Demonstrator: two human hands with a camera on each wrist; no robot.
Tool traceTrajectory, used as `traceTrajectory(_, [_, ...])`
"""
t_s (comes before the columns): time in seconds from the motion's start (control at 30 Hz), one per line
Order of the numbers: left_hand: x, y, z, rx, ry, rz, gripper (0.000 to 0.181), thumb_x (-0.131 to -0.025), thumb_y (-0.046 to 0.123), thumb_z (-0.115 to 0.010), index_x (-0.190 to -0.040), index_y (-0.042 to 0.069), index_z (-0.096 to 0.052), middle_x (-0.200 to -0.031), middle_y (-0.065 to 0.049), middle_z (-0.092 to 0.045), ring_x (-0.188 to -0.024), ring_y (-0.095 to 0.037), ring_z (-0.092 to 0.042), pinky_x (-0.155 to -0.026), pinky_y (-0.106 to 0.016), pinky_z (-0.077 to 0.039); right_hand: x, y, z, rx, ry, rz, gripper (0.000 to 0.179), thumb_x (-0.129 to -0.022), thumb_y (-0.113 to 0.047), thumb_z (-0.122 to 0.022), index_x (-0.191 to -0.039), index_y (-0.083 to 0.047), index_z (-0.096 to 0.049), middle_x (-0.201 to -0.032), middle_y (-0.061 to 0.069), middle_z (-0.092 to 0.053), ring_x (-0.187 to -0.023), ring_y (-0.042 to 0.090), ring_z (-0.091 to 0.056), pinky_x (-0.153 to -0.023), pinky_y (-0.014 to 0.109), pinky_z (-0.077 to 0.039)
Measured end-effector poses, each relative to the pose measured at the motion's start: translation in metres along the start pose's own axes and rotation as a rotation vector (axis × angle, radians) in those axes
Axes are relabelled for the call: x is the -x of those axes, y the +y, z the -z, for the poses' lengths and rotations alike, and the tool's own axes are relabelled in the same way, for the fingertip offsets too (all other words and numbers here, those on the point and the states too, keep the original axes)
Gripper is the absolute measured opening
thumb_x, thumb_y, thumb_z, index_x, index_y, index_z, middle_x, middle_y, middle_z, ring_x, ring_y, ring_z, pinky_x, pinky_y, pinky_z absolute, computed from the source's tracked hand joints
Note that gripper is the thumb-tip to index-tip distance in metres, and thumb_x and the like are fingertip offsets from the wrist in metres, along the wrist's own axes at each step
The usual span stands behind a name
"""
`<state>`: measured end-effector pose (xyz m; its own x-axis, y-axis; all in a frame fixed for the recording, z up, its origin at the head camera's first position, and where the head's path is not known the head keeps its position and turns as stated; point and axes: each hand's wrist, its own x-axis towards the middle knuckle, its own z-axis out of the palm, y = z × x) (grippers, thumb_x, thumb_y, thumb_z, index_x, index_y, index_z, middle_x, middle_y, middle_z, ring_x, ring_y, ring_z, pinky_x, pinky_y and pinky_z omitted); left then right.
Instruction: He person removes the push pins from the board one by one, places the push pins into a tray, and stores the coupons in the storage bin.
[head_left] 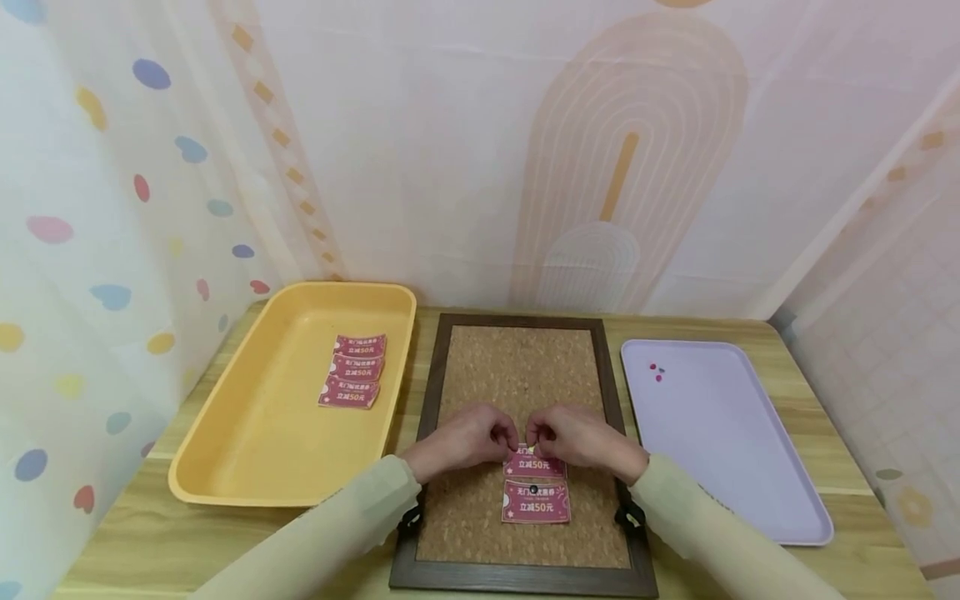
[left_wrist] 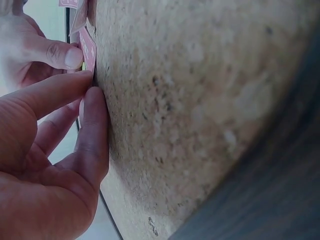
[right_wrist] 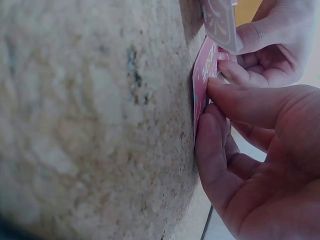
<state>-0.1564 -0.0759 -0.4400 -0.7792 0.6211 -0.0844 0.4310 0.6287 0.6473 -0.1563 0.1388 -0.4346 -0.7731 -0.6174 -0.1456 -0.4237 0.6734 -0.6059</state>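
A cork board (head_left: 525,367) in a dark wooden frame lies in front of me. On it sit two pink paper coupons, an upper one (head_left: 535,465) and a lower one (head_left: 536,504) with a dark pin (head_left: 533,489) at its top middle. My left hand (head_left: 474,435) pinches the upper coupon's top edge on the left. The right hand (head_left: 577,435) grips that same edge a little further right, its thumb on the printed face (right_wrist: 202,75). A small yellow piece (left_wrist: 84,66) shows by the right thumb tip, mostly hidden by the fingers.
Left of the board stands a yellow tray (head_left: 247,450) with three overlapping pink coupons (head_left: 356,369) in it. To the right is a light purple tray (head_left: 720,442) holding a few small red and dark pins (head_left: 657,372). A patterned curtain (head_left: 450,167) hangs behind the wooden table (head_left: 150,542).
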Motion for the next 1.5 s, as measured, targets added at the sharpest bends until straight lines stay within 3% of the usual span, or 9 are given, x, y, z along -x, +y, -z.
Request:
traceTrajectory(0.37, [-0.001,0.0,0.001,-0.01,-0.009,0.015,0.011,-0.09,0.005,-0.076,-0.085,0.015,-0.076,-0.075,0.009,-0.065,-0.067,-0.007,-0.053,-0.062,-0.025,-0.044,0.0,0.001,0.001,-0.004,0.003,0.001,0.017,-0.094,-0.002,-0.071,-0.084,-0.016,-0.066,-0.075,-0.007,-0.06,-0.066,0.011,-0.053,-0.059,0.028,-0.042])
traceTrajectory(0.73, [0.002,0.001,0.001,-0.022,0.007,0.018,0.011,-0.09,0.005,-0.076,-0.084,0.014,-0.077,-0.076,0.008,-0.066,-0.067,-0.007,-0.053,-0.062,-0.025,-0.043,0.0,0.003,0.005,-0.075,-0.051,0.039,0.018,-0.093,0.0,-0.072,-0.082,-0.013,-0.068,-0.073,-0.009,-0.059,-0.066,0.008,-0.052,-0.061,0.026,-0.043])
traceTrajectory(1.0, [0.004,0.002,-0.002,-0.022,0.041,0.019,0.015,-0.091,0.002,-0.073,-0.082,0.014,-0.077,-0.08,0.008,-0.071,-0.071,-0.007,-0.054,-0.066,-0.026,-0.045,0.003,0.009,0.013,-0.196,-0.103,0.083,0.014,-0.095,0.0,-0.069,-0.085,-0.009,-0.068,-0.078,-0.005,-0.061,-0.07,0.008,-0.055,-0.065,0.025,-0.047])
traceTrajectory(1.23, [0.004,0.002,-0.003,-0.009,0.057,0.043,0.015,-0.089,0.002,-0.073,-0.083,0.015,-0.078,-0.081,0.008,-0.071,-0.073,-0.008,-0.056,-0.069,-0.028,-0.047,0.009,0.013,0.014,-0.211,-0.083,0.094,0.01,-0.099,-0.005,-0.065,-0.091,-0.009,-0.067,-0.083,-0.005,-0.063,-0.073,0.009,-0.055,-0.066,0.026,-0.046])
traceTrajectory(1.5, [0.006,0.0,-0.002,0.02,0.064,0.058,0.016,-0.089,0.001,-0.072,-0.086,0.015,-0.079,-0.084,0.007,-0.072,-0.074,-0.008,-0.057,-0.068,-0.028,-0.048,0.02,0.016,0.015,-0.219,0.004,0.097,0.009,-0.097,-0.004,-0.066,-0.093,-0.012,-0.067,-0.089,-0.003,-0.065,-0.079,0.011,-0.057,-0.069,0.026,-0.048])
